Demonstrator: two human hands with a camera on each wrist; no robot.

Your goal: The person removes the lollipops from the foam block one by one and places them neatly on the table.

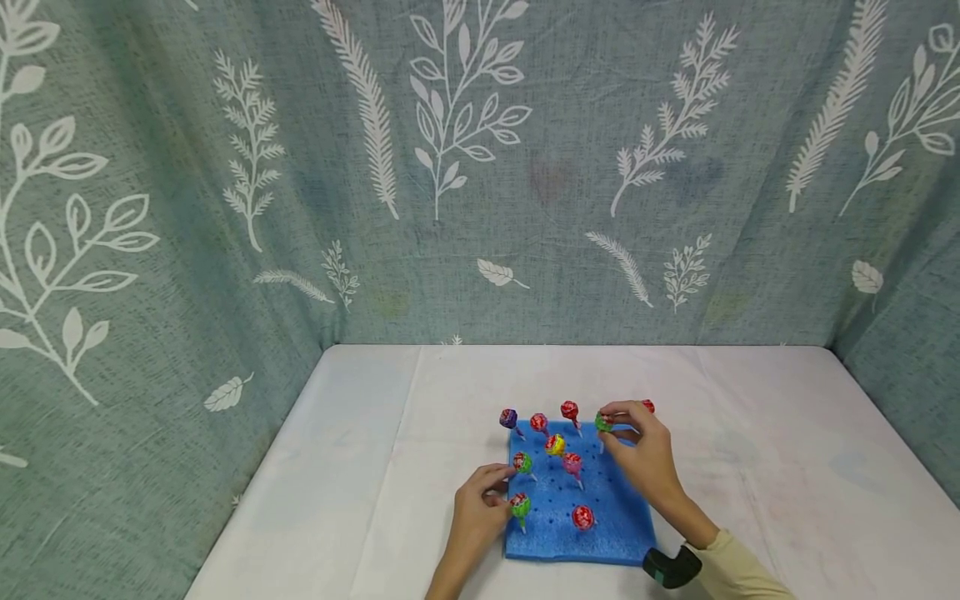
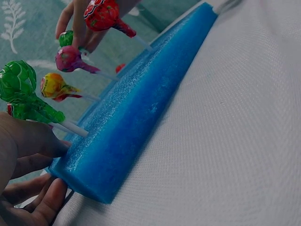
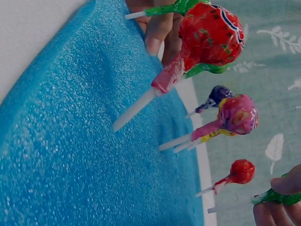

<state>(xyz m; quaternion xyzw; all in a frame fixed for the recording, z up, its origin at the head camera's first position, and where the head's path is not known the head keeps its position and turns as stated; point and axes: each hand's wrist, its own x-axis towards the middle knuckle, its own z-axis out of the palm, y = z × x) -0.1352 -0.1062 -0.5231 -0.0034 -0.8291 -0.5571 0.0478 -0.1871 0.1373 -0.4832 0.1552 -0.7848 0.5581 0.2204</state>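
Note:
Between the thumb and fingers of my right hand is a green lollipop, pinched by its wrapped candy above the far right of a blue foam block. Its white stick points down toward the foam; the right wrist view shows the stick's end free of the surface. My left hand grips the block's left edge, fingers over and beside it, close to two other green lollipops. Standing in the foam are also red, pink, yellow and purple lollipops.
Small holes dot the foam's top. The block lies on a white-covered table. Partly behind my right hand is another red lollipop. A patterned green curtain hangs behind and at both sides. A dark band sits on my right wrist.

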